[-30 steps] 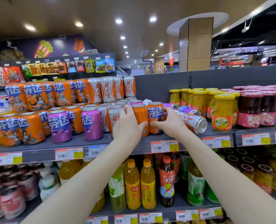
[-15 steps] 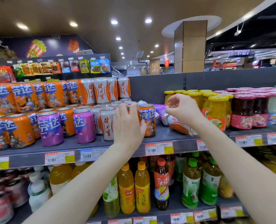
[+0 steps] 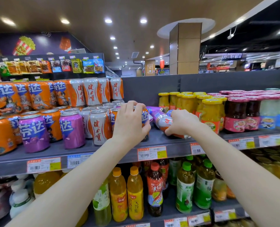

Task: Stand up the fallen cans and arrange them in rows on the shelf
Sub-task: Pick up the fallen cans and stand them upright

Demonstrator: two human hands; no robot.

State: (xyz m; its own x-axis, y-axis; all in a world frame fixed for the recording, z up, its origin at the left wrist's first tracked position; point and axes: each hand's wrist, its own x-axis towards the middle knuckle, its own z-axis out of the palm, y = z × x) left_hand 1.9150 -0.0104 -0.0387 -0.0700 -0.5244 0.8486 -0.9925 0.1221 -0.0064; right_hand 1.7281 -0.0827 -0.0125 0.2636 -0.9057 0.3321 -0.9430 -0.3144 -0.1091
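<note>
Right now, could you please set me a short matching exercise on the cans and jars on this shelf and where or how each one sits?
Things:
1. orange-and-blue can
2. white-and-orange fallen can
3. purple upright can
4. yellow-lidded fruit jar

States:
A. lying on its side under the right hand
B. standing right of the fallen cans
C. gripped upright by the left hand
D. standing at the front left

Pairs: 1-C, 2-A, 3-D, 4-B

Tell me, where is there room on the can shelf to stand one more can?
The shelf is bare between the orange can in the left hand and the yellow-lid jars, apart from the fallen cans under the right hand. There is also a bare strip along the front edge. Left of the hands, upright cans crowd together.
</note>
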